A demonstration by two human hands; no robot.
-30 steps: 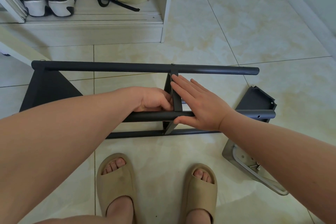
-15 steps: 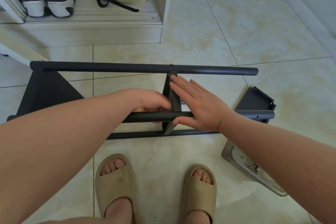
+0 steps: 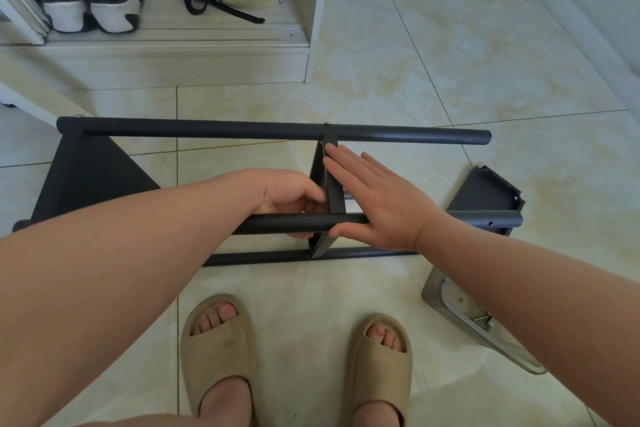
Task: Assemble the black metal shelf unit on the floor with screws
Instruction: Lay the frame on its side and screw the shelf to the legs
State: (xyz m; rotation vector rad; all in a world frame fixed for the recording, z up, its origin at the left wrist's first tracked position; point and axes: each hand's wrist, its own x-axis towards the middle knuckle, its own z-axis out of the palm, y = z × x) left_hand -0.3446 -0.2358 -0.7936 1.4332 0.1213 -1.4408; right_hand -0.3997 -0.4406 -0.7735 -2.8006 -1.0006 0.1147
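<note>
On the tiled floor (image 3: pixel 450 62), just ahead of a pair of tan slippers (image 3: pixel 221 340), the black shelf unit (image 3: pixel 398 136) is lying on its side, part-built. Done, as far as can be seen: an end panel (image 3: pixel 90 177) is sitting at the left ends of the tubes, with a screw head (image 3: pixel 79 116) showing at that corner of the far tube (image 3: pixel 207 130). A middle panel (image 3: pixel 333 184) is spanning between far tube and near tube (image 3: pixel 284 222), and a second screw head (image 3: pixel 326 124) is showing where it meets the far tube. The joint in hand appears to be the middle panel's meeting with the near tube. The left hand (image 3: pixel 287 192) is curling its fingers round the near tube just beside the panel; whether it is also pinching a screw or tool cannot be told, the fingertips being hidden. The right hand (image 3: pixel 384 204) is lying flat, fingers straight, pressing against the panel's right face, thumb tucked under the tube, seemingly steadying it. Left to do, by my reckoning: the right ends of the tubes are standing bare, with an empty hole (image 3: pixel 490 223) showing near the tip of the near tube. A loose panel (image 3: pixel 485 191) is lying just behind that end, unattached. A clear tray (image 3: pixel 433 288) holding a few screws (image 3: pixel 483 320) is sitting beside the right forearm. Probably past halfway, with one end to go.
</note>
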